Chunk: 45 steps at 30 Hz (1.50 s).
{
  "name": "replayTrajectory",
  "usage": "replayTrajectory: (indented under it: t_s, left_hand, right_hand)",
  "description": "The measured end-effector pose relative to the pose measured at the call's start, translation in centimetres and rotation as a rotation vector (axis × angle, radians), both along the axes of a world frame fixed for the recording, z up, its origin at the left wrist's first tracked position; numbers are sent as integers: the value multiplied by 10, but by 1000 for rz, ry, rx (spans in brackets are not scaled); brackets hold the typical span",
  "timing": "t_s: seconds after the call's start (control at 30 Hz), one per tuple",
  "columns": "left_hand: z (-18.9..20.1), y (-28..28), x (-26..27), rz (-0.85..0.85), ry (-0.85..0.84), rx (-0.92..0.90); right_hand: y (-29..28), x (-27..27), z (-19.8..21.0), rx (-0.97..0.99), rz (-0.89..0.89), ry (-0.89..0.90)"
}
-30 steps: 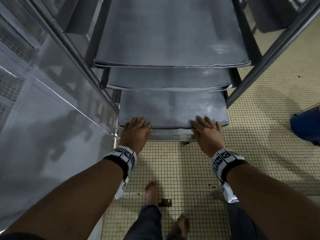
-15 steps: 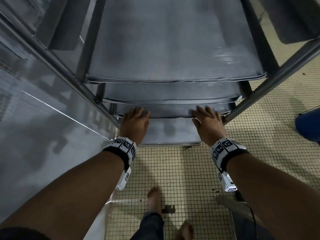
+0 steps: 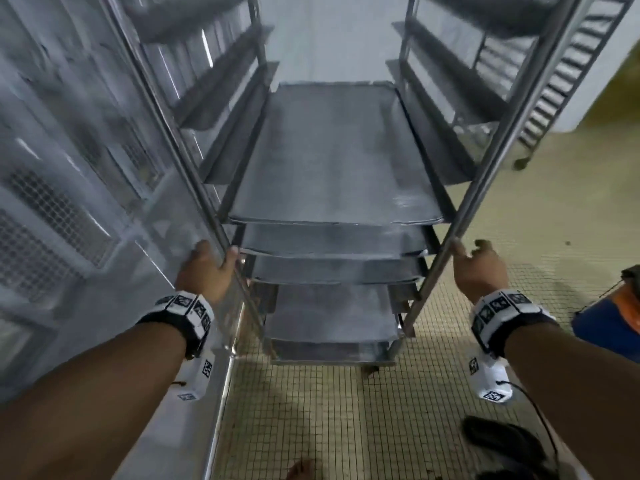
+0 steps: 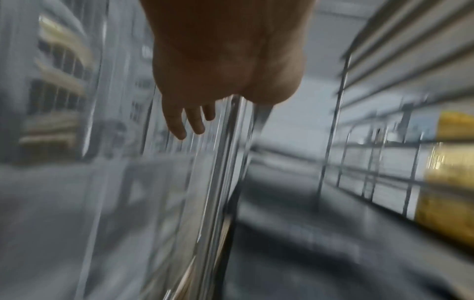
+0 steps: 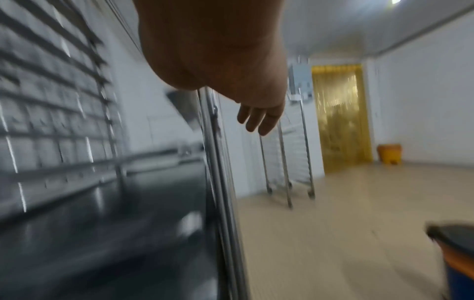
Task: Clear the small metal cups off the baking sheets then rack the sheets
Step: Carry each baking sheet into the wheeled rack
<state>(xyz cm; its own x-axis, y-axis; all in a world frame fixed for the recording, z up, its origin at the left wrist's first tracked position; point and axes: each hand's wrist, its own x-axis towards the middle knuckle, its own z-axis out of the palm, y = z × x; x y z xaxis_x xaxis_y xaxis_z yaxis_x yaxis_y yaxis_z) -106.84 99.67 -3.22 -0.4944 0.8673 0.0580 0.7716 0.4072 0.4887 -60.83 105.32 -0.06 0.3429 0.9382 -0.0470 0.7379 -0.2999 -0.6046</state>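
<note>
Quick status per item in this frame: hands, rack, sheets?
left hand: at the rack's front left post, thumb on it, fingers extended; grip unclear.
right hand: at the front right post, fingers loosely extended, no closed grip visible.
rack: upright on the tiled floor, upper runners empty.
baking sheets: slid into the lower runners, stacked levels, no cups on the visible one.

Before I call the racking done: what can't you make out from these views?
- Lower sheets: head view, each covered by the sheet above; cups there can't be ruled out.
- Left hand grip on the rack post: left wrist view blurred, palm hides the contact.
- Right hand fingers: whether they wrap the right post is unclear.
- Rack wheels: hidden under the bottom shelf.
</note>
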Motion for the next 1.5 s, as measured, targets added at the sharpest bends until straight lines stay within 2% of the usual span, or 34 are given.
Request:
replayTrajectory:
  t_s: [0.17,0.23,0.33,0.4,0.5,0.6,0.7,0.83,1.07,1.5]
  left_hand:
    - [132,29,-8,7,-237,393]
    - [184,40,-6,-4,-283,482]
    - [247,47,1,8,-318,541]
    - [275,51,3,4,-328,588]
    - [301,58,5,12,-364,655]
    - [311,64,10,46,-399,680]
    - [302,73,6,48,-407,743]
    - [288,84,-1,103,-318,761]
    - [280,96,0,169,-183,911]
    - [280,135,4,199,-164,994]
  right_hand:
    - [28,11,124,348,51,37]
    - [33,6,176,495,83,72]
    - [41,-3,241,585,65,104]
    - [49,-6,267,621,48,100]
    - [62,-9,283,631,33,127]
    - [73,-15,279,657,0,168]
    - [85,-18,268,690,-2,203]
    - [97,-18,260,724,0,234]
    - [107,-13,253,839,9,240]
    - [166,-10,244,910,-61,207]
